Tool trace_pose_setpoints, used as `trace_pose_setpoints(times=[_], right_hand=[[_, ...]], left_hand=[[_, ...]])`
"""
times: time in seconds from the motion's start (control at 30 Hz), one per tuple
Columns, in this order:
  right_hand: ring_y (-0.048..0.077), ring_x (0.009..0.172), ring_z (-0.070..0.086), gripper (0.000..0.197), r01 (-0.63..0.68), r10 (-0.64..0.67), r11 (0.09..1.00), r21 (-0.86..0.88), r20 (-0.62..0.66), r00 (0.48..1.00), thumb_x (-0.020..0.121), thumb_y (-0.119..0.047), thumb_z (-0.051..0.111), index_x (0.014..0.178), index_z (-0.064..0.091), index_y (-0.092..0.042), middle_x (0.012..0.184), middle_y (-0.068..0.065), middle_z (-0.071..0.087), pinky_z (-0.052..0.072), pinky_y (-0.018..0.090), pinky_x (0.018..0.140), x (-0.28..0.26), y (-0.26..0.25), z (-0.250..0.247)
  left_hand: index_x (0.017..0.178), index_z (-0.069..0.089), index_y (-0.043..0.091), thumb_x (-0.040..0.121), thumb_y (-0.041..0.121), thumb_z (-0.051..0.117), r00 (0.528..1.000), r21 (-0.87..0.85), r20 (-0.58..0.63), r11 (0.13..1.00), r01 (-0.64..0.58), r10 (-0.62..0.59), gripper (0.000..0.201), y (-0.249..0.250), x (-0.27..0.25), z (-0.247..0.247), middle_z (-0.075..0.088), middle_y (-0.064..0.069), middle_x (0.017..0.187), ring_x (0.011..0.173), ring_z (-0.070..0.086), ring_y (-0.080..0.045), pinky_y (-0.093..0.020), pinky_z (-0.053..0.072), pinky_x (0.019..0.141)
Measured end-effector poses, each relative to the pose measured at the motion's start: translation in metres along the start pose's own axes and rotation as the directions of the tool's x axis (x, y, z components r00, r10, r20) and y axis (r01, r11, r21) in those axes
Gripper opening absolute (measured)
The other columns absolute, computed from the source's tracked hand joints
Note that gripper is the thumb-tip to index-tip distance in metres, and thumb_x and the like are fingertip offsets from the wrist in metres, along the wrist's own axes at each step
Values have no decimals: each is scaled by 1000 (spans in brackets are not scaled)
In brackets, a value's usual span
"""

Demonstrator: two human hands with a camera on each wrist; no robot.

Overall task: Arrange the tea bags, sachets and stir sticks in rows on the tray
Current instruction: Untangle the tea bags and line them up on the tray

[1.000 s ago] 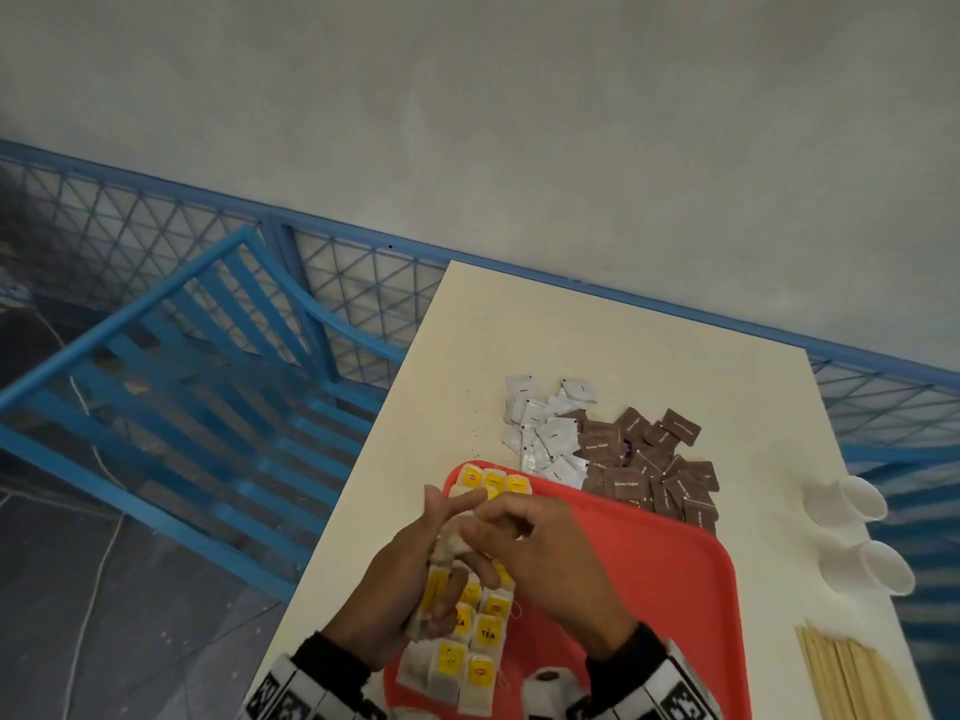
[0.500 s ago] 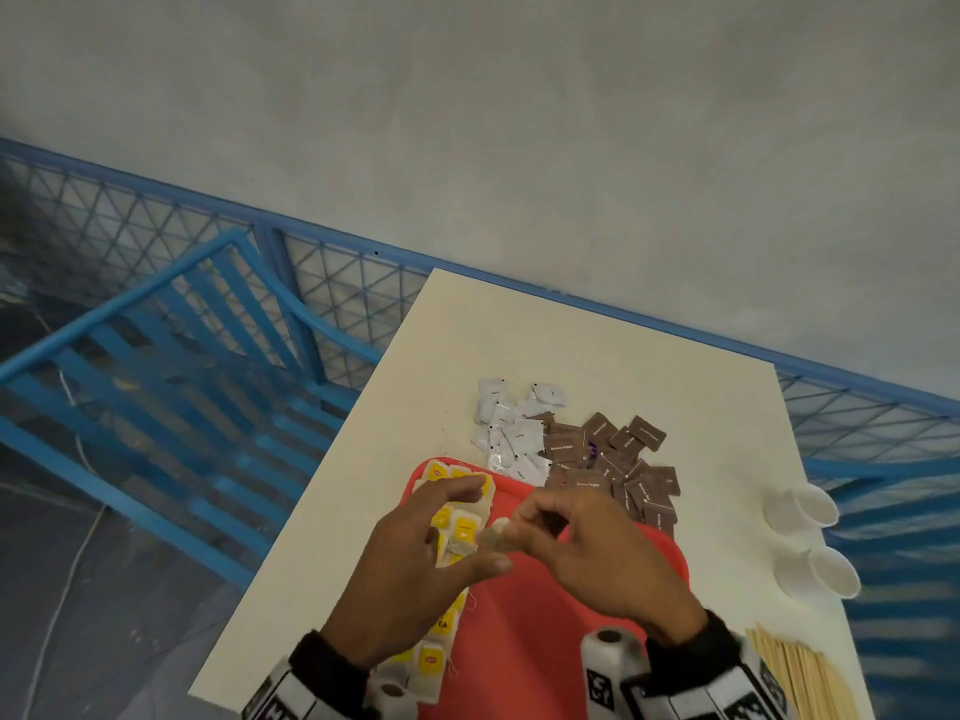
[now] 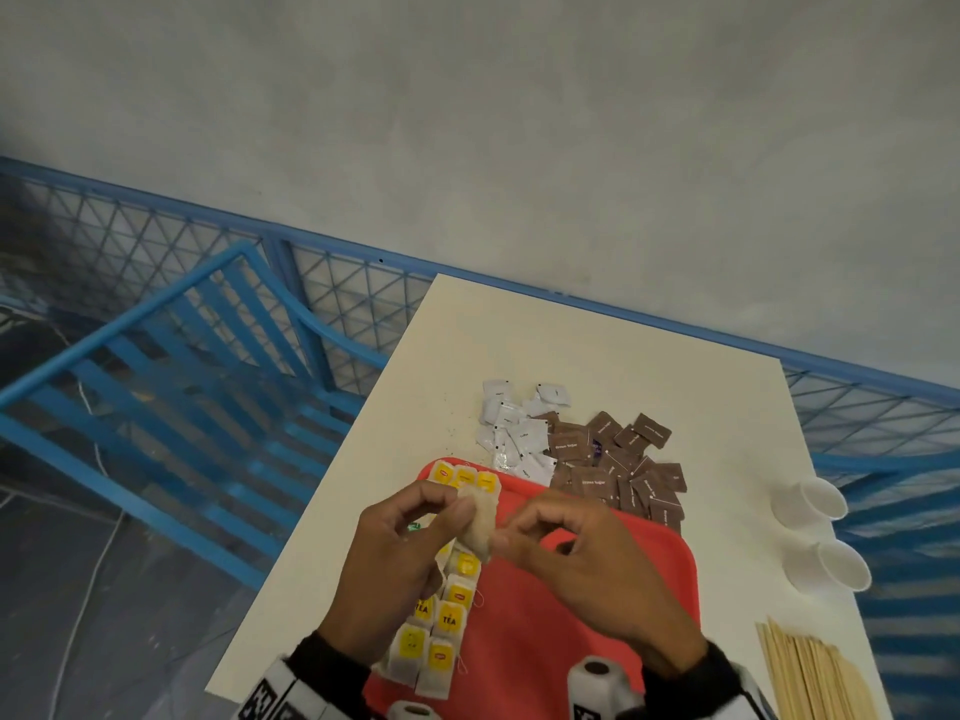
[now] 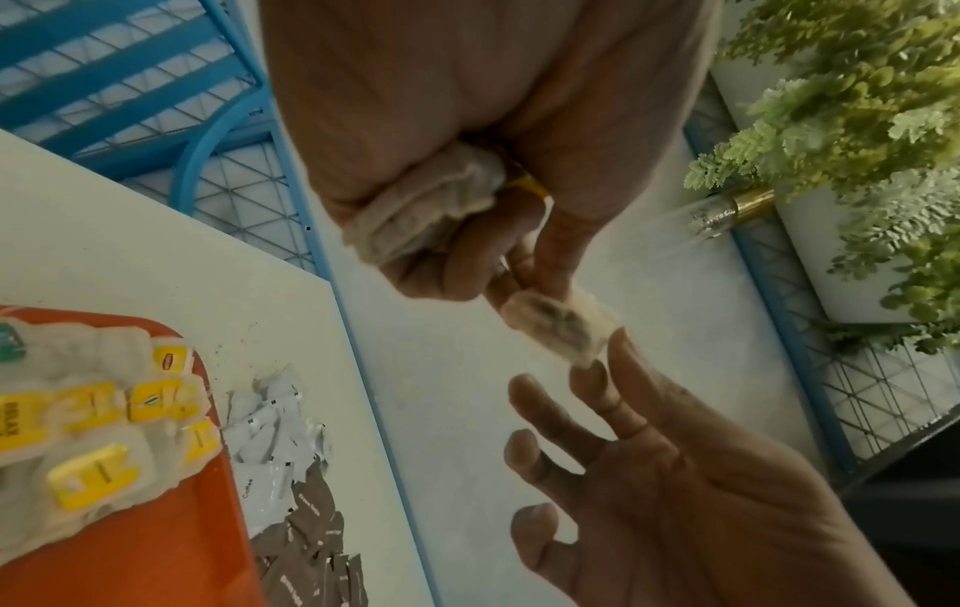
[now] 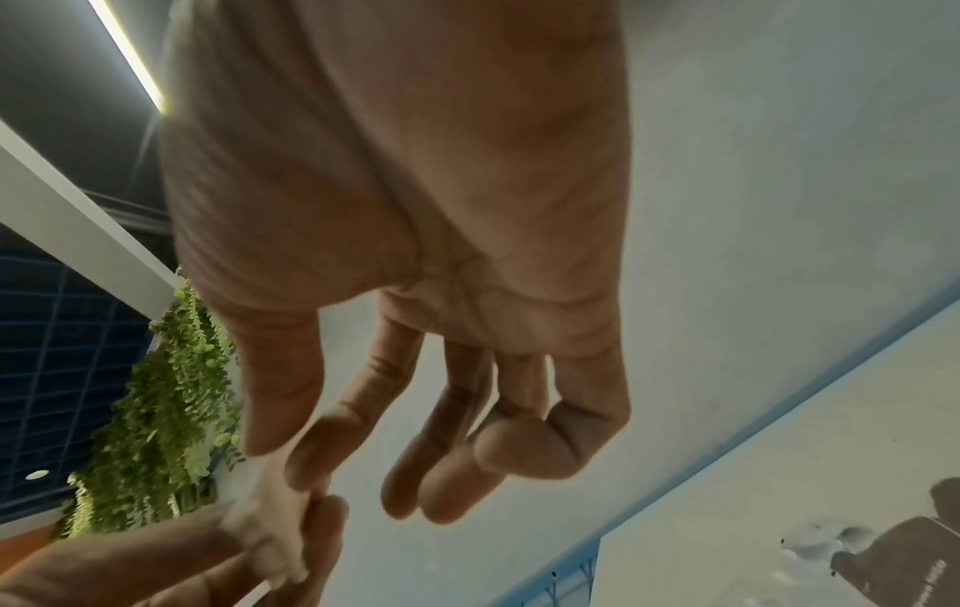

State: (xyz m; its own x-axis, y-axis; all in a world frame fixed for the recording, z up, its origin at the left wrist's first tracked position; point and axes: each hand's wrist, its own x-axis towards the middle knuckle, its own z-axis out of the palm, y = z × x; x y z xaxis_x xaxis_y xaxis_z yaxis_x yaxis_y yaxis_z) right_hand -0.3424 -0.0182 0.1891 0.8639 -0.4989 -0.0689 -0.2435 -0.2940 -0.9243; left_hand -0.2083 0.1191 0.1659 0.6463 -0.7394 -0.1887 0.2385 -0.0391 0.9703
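Observation:
A red tray (image 3: 545, 615) lies on the cream table (image 3: 597, 356). Yellow-tagged tea bags (image 3: 447, 621) sit in rows along its left side. Above them my left hand (image 3: 457, 517) grips a crumpled bundle of tea bags (image 4: 426, 213) in the palm, and its fingertips pinch a single tea bag (image 3: 479, 527). My right hand (image 3: 511, 532) pinches the other end of that tea bag (image 4: 561, 328) with thumb and forefinger, the other fingers loose. The right wrist view shows the same pinch (image 5: 283, 468). White sachets (image 3: 511, 428) and brown sachets (image 3: 618, 470) are heaped beyond the tray. Wooden stir sticks (image 3: 810, 678) lie at the right.
Two white paper cups (image 3: 815, 501) lie on their sides near the table's right edge. A blue metal railing and frame (image 3: 182, 381) stands off the table's left edge. Hanging green plants (image 4: 857, 123) show in the left wrist view.
Both hands were bunched together over the tea bag rows. They have since drawn slightly apart, with one tea bag stretched between them.

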Motion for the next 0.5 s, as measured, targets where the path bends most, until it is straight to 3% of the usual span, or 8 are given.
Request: trace_pose_setpoints(times=[0.1,0.17,0.27,0.37,0.5], right_hand=[[6,75,61,24,-1,6,999,46,-106,994,76,-47,74,81,72,-24,89,-9,69,39,12,61,5,-1,6],[8,76,62,25,11,-5,997,70,-82,997,74,-48,75,81,72,-24,90,-8,69,39,15,60,7,-3,15],[6,72,61,25,5,12,990,141,-116,993,73,-39,79,77,70,-16,81,-6,70,44,15,60,11,-8,23],[4,67,59,20,-10,33,983,182,-125,992,76,-29,81,86,69,-15,82,-8,69,45,16,60,19,-8,29],[7,60,54,13,9,21,981,196,-147,989,82,-16,77,77,70,-7,64,-6,62,44,17,61,28,2,40]], left_hand=[[87,68,6,85,27,69,1000,-23,6,1000,8,-8,21,1,1,-6,67,-5,78,35,26,-13,-23,28,44],[88,68,6,85,27,68,1000,-30,9,1000,3,-2,21,1,3,-9,68,-8,79,36,27,-14,-24,29,43],[88,67,9,87,26,67,1000,-42,10,999,-6,6,18,2,7,-15,67,-9,79,37,28,-14,-23,30,42],[87,67,13,86,28,67,999,-19,30,1000,-10,10,15,3,11,-21,68,-8,79,36,30,-14,-22,31,41],[85,68,15,84,31,67,1000,9,27,1000,-4,4,16,2,16,-30,67,-9,82,38,31,-15,-23,33,40]])
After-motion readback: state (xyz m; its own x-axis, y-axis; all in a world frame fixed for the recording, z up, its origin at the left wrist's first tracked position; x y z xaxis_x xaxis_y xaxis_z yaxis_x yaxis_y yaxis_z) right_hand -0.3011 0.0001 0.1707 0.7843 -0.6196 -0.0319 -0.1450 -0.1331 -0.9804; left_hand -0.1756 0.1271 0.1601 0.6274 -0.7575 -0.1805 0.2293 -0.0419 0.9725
